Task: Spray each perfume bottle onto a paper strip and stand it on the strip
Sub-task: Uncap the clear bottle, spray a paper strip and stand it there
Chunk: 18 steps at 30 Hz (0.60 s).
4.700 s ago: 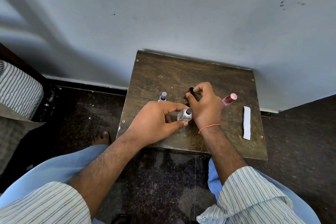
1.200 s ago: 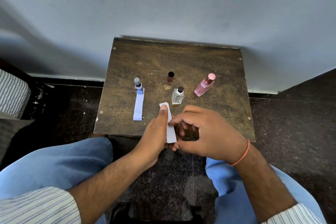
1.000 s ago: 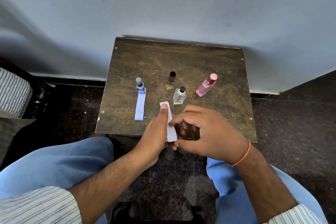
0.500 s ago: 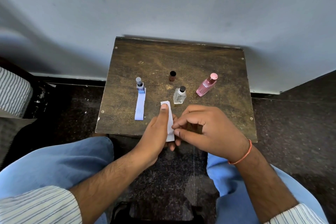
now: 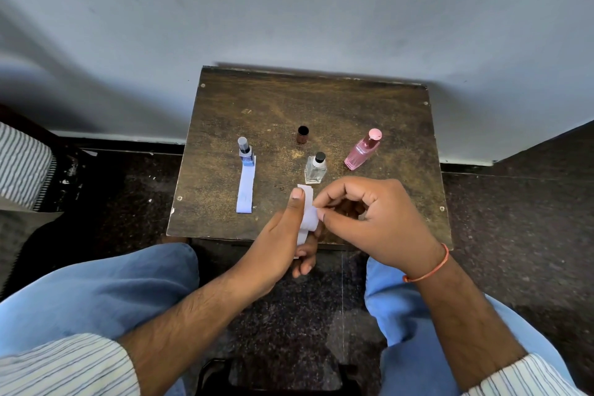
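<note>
Strip (image 5: 307, 212): held above near edge of surface (image 5: 321, 100), pinned by left hand (image 5: 276, 235) thumb.
Right hand (image 5: 369, 219): fingers curled shut; contents hidden.
Blue bottle (image 5: 246, 154): standing on own strip.
Risk: spray missing narrow paper; sleeve toppling clear bottle (image 5: 316, 168) nearby.

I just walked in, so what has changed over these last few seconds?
The left hand took up a white paper strip, and the right hand, which had closed around something unseen, now pinches the strip's edge. The clear glass bottle, pink bottle and blue bottle stayed put.
</note>
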Tool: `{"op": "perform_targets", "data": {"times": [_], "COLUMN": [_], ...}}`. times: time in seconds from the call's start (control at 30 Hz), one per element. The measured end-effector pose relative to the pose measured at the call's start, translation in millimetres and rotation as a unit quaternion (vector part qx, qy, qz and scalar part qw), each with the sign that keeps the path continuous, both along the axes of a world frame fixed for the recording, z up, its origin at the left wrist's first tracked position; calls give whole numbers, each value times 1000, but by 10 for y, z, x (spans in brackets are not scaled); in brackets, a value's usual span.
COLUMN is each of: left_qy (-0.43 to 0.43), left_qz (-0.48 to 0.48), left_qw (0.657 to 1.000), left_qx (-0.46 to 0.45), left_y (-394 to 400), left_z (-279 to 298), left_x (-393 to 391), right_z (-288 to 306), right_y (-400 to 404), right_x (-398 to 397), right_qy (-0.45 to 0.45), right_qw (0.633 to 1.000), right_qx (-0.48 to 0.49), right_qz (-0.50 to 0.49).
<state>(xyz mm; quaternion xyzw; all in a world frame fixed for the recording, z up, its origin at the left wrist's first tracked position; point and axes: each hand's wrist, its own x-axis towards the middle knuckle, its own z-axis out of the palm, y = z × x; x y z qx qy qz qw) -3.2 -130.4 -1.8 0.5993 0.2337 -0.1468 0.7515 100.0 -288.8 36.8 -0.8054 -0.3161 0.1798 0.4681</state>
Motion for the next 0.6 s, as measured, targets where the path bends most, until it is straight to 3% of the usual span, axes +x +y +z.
{"op": "perform_targets", "data": {"times": [0.27,0.6], "left_qy": [-46,-68], "left_qz": [-131,-229], "left_qw": [986,969], "left_qx": [-97,-57], "left_y": [43,-35], "left_z": [26,-33], "left_x": [-71,-108], "right_z": [122,167], "right_y": [-204,-486], "right_x": [184,365], "right_qy": [49,149], "right_qw": [995,964], "right_qx": [66,150], "right_qz": [-50,-161]}}
